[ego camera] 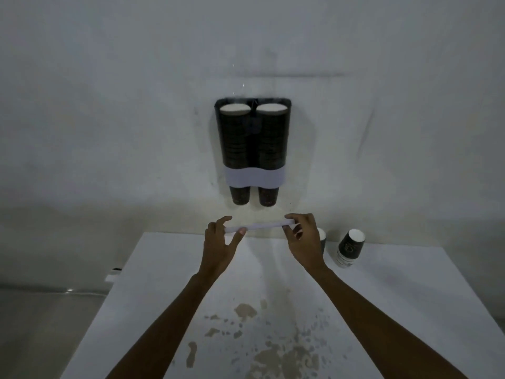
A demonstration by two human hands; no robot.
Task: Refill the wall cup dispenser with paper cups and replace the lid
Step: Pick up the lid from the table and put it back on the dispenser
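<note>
A dark twin-tube cup dispenser [253, 143] hangs on the wall, its top open. Both tubes are full of stacked dark paper cups, and one cup pokes out below each tube under a white band [254, 176]. Below it, above the table's far edge, I hold the flat white lid [261, 225] level between both hands. My left hand [221, 242] pinches its left end and my right hand [302, 239] grips its right end.
A short stack of dark paper cups [349, 248] leans on the white table [169, 283] at the back right. Another cup [322, 237] stands partly hidden behind my right hand. Brown stains mark the table near me.
</note>
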